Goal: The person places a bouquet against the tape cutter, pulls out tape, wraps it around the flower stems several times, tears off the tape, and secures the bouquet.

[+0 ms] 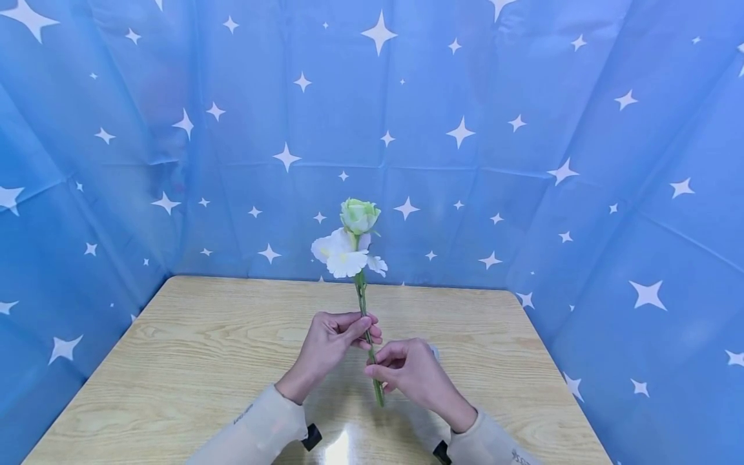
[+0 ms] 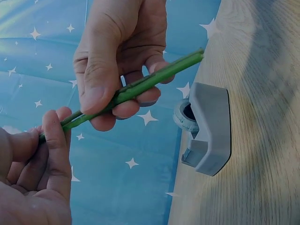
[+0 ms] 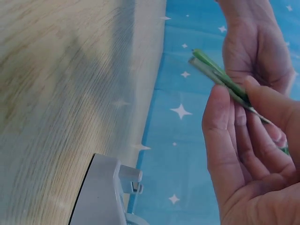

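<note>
A pale green rose (image 1: 359,216) stands upright above a white flower with broad, ruffled petals (image 1: 344,257), both artificial-looking. Their green stems (image 2: 159,78) run down side by side, touching, and tilt slightly. My left hand (image 1: 327,347) pinches the stems around mid-length between thumb and fingers. Lower down, my right hand (image 1: 417,376) pinches the same stems near their cut ends, which stick out past its fingers in both wrist views. The hands are close together, above the table.
A grey tape dispenser (image 2: 213,131) with a roll of tape (image 2: 184,116) stands on the wood-grain table (image 1: 232,361); in the head view my right hand hides most of it. A blue curtain with white stars (image 1: 349,123) surrounds the table at the back and sides.
</note>
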{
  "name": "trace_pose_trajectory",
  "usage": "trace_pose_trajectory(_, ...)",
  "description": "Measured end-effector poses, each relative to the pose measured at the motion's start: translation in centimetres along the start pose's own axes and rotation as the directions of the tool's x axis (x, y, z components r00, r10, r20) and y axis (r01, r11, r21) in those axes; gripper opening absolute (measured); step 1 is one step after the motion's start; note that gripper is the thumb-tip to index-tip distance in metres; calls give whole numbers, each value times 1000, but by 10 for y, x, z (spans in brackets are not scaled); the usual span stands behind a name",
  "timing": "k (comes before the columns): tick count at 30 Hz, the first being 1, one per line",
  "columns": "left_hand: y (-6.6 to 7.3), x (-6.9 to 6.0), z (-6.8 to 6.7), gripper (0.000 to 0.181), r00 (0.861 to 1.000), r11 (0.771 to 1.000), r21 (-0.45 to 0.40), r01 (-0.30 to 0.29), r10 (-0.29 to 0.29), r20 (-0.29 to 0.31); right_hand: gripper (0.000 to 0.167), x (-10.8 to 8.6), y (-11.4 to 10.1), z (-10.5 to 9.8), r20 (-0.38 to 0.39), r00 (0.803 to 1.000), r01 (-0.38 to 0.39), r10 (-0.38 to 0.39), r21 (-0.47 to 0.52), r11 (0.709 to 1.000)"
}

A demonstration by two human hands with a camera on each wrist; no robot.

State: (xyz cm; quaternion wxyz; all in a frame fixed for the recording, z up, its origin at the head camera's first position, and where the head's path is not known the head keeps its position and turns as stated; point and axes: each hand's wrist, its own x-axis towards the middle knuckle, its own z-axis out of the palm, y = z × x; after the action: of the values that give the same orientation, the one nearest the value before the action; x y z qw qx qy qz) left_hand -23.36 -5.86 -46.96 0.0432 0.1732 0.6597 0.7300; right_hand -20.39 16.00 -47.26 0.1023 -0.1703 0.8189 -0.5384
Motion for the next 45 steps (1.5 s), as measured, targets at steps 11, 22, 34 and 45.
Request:
trace_pose_trajectory(11,-4,1,0,31,997,997,6,73,-73,9,14,0,6,0,78,997,26,-26,-7,1000)
trace_pose_trajectory(22,-6,-1,-9,35,992,991,48,123,-123,-7,18,-4,7,-2,122,992,29,-29,6,1000)
trace_pose_trajectory(34,-10,-4,-24,30,983,981,82,176,-170,-70,19,-4,12,-4,108,994,36,-33,-23,999)
trace_pose_trajectory(45,-19,-9,-34,24,971,965,145,218,-200,-131,20,-4,17,-6,92,994,66,-53,-134,989)
